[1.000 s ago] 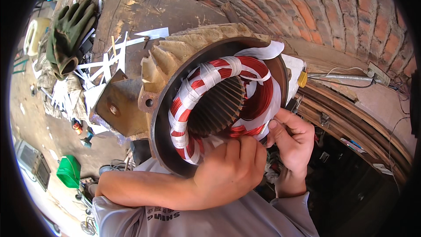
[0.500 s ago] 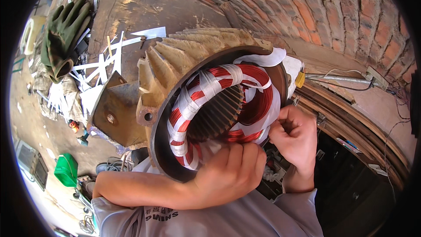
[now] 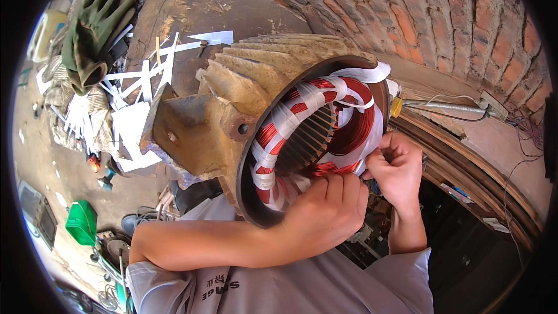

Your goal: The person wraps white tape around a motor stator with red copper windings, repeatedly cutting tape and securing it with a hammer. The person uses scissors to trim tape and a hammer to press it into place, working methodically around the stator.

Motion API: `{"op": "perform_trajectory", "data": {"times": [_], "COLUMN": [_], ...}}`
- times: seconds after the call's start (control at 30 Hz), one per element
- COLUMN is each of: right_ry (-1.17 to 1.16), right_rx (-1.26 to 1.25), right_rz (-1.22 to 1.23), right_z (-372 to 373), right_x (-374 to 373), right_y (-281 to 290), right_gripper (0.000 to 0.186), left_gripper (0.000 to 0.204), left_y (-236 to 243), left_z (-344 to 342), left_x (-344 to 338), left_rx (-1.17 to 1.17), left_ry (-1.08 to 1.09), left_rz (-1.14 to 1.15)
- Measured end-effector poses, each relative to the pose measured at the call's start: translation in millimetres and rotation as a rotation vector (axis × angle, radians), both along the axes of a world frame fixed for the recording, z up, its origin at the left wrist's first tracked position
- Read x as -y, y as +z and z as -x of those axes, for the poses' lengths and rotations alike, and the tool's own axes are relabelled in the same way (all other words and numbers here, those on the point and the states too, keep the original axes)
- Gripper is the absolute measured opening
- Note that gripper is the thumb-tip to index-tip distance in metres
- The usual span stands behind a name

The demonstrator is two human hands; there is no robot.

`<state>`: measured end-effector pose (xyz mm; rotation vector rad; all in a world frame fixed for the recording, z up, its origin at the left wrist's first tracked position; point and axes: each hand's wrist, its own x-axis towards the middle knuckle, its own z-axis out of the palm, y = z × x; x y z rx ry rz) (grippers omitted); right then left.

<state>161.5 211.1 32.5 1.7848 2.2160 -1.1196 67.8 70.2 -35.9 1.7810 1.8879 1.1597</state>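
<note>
We see the coil (image 3: 269, 135) tape-bound at left, bare wire showing at right; left hand (image 3: 325, 212) and right hand (image 3: 396, 163) curled, grip indeterminable.

Rough, matt, rust-stained metal on the ribbed housing (image 3: 279, 61); darker, smoother metal at its rim (image 3: 246, 192), ridged metal in the core (image 3: 308, 142). Glossy red wire in the coils (image 3: 354, 134), bound with matt, cloth-like white tape (image 3: 279, 121). Worn, scuffed wood on the surface (image 3: 250, 9); smooth, paper-like white strips (image 3: 216, 38). Matt fabric on the green glove (image 3: 93, 40), glossy plastic on the green bin (image 3: 81, 221), coarse brick in the wall (image 3: 418, 3).
</note>
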Motion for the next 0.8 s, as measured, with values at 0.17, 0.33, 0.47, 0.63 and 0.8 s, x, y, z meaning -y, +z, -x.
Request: {"op": "perform_trajectory", "data": {"times": [0.17,0.33,0.47,0.63,0.8], "right_ry": [-0.045,-0.057,-0.052,0.037,0.247], "right_rx": [0.031,-0.113,-0.235,-0.264,-0.192], "right_rz": [0.063,0.103,0.137,0.073,-0.061], "right_z": [20,-2,-18,-21,-21], "right_x": [-1,6,15,24,32], "right_y": [5,7,12,7,0], "right_gripper": [0.005,0.016,0.022,0.02,0.014], "left_gripper": [0.016,0.016,0.036,0.033,0.027], "left_y": [2,8,9,-4,-5], "left_z": [-3,0,3,-3,-1], "left_x": [-3,7,22,25,27], "left_rx": [-0.038,-0.009,-0.147,-0.267,-0.479], "left_ry": [0.042,-0.038,-0.068,-0.043,-0.087], "left_rz": [0.025,0.067,0.033,-0.027,-0.057]}}
